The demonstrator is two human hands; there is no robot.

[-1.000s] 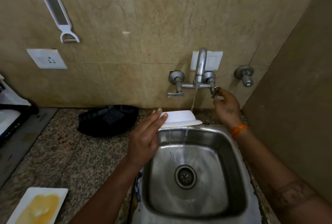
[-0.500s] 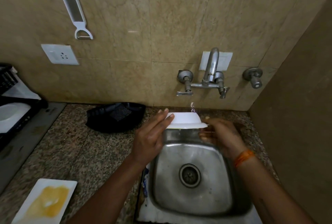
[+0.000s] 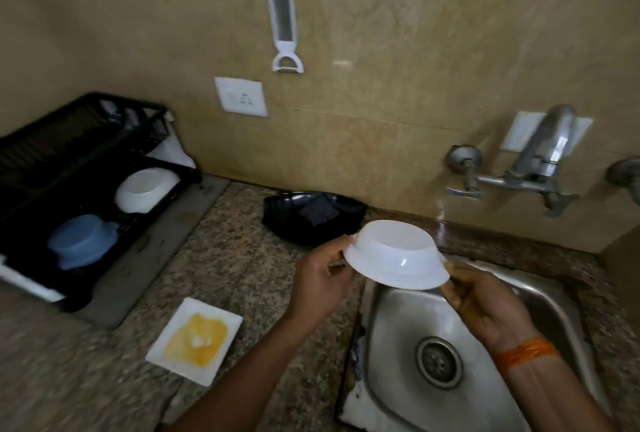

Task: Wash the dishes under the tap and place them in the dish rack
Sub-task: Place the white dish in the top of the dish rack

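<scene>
A second ago my right hand point(image 3: 485, 307) was up at the tap point(image 3: 540, 157) handle with water running onto the upturned white bowl point(image 3: 398, 258); now no stream shows, and that hand has come down to pinch the bowl's right rim. My left hand point(image 3: 322, 279), which held the bowl with straight fingers, now curls on its left rim. I have carried the bowl, bottom up and tilted, off the back of the sink point(image 3: 408, 313) toward its left edge. My view has swung left, bringing in the dish rack point(image 3: 69, 154) with a white bowl and a blue one in it.
</scene>
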